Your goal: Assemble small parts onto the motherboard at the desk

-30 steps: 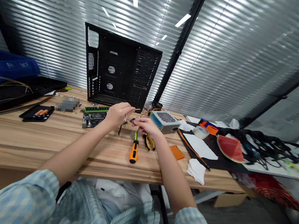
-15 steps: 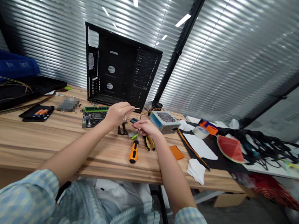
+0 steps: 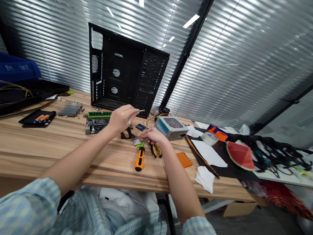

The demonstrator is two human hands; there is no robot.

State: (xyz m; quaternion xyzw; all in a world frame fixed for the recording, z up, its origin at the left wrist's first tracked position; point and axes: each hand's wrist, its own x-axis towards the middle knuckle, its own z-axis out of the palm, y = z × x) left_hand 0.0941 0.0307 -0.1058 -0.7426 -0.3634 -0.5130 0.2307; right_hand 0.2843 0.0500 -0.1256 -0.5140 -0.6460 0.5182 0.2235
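Note:
My left hand (image 3: 123,120) is closed around a thin pale stick-like tool (image 3: 141,111) whose tip points right, over the right end of the motherboard (image 3: 97,124). My right hand (image 3: 152,134) has its fingers together just above the shaft of the orange screwdriver (image 3: 139,160); whether it grips anything is hidden. A small blue circuit board (image 3: 140,127) lies behind my right fingertips. Between my hands are a dark bracket (image 3: 127,133) and a small silvery piece (image 3: 136,142). Yellow-and-black pliers (image 3: 156,150) lie beneath my right wrist.
An open black computer case (image 3: 127,74) stands at the back. The power supply (image 3: 172,127) sits right of my right hand. An orange plate (image 3: 184,159), white paper (image 3: 205,179) and a tape roll (image 3: 210,138) are further right. A black tray (image 3: 38,119) lies left.
The small blue board that was at my right fingertips now lies on the table behind them. My right hand has moved slightly down, and my left hand slightly up and left.

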